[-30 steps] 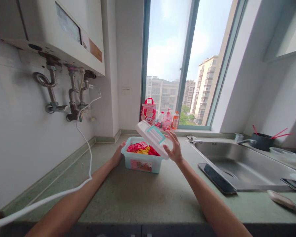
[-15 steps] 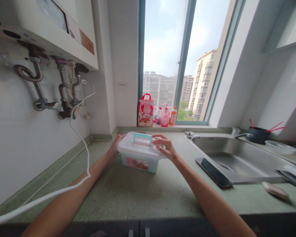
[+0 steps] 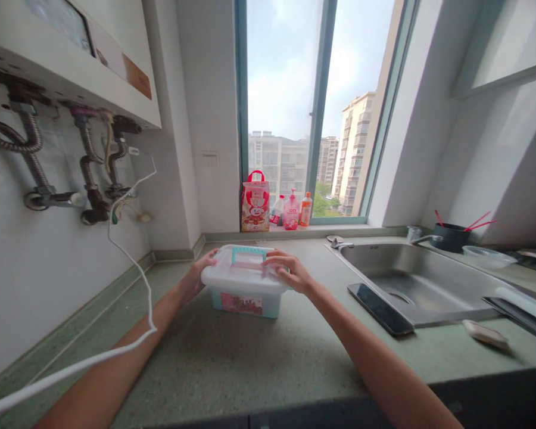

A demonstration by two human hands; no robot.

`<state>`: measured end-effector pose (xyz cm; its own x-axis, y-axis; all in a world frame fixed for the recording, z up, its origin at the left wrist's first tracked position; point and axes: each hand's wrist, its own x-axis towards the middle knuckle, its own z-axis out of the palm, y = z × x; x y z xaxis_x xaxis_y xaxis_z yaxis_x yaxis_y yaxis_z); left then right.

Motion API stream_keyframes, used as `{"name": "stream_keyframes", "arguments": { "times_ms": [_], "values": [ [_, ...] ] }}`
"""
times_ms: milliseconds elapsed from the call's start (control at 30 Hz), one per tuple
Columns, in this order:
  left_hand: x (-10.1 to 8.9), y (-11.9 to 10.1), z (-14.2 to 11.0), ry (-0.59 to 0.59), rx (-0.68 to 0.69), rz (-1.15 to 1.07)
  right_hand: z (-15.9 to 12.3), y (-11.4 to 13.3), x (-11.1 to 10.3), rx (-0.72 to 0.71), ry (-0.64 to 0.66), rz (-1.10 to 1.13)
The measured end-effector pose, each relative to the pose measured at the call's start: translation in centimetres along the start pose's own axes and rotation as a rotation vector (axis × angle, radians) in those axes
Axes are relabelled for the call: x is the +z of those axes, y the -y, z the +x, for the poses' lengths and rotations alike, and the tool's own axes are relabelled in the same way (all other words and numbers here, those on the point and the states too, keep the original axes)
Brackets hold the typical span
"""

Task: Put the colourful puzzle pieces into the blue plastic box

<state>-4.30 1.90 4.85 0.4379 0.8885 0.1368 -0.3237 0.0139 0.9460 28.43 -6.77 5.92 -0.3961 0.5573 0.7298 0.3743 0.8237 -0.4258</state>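
Note:
A lidded plastic storage box [image 3: 245, 281] stands on the green countertop, with a pale teal body, a picture label on its front and a whitish see-through lid. Its teal carrying handle [image 3: 249, 252] lies on top of the lid. My left hand [image 3: 199, 273] grips the box's left end, its fingers partly hidden behind the lid's edge. Over the right end, my right hand [image 3: 290, 271] bends its fingers onto the lid beside the handle, with the thumb near the right rim. The lid sits on the box.
Right of the box, a black phone [image 3: 379, 308] lies beside the steel sink [image 3: 411, 286]. A pale soap-like block [image 3: 486, 335] is near the front edge. A white cable [image 3: 138, 268] hangs at left. A red-handled bag [image 3: 255, 205] and bottles [image 3: 291, 211] stand on the windowsill.
The camera view has swung a little to the right, so everything sits further left. Both hands stay on the box, with little visible change in their hold.

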Motion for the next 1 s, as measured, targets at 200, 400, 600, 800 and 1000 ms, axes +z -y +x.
{"name": "stream_keyframes", "arguments": {
  "times_ms": [200,400,600,800,1000],
  "values": [
    [0.0,-0.1,0.3,-0.061,0.038,0.059,0.1,-2.0,-0.2,0.130,-0.013,-0.023],
    [0.7,-0.2,0.4,-0.203,0.140,0.083,-0.7,-4.9,0.8,0.441,-0.244,0.031],
    [1.0,-0.2,0.4,-0.199,0.184,0.067,-0.9,-5.9,2.1,0.607,-0.258,0.371],
    [0.3,-0.5,0.4,-0.186,0.196,0.054,-0.3,-4.8,2.3,0.644,-0.382,0.456],
    [0.8,-0.9,0.1,-0.153,0.327,0.149,0.1,-3.5,1.7,0.503,-0.421,0.315]
  ]
}}
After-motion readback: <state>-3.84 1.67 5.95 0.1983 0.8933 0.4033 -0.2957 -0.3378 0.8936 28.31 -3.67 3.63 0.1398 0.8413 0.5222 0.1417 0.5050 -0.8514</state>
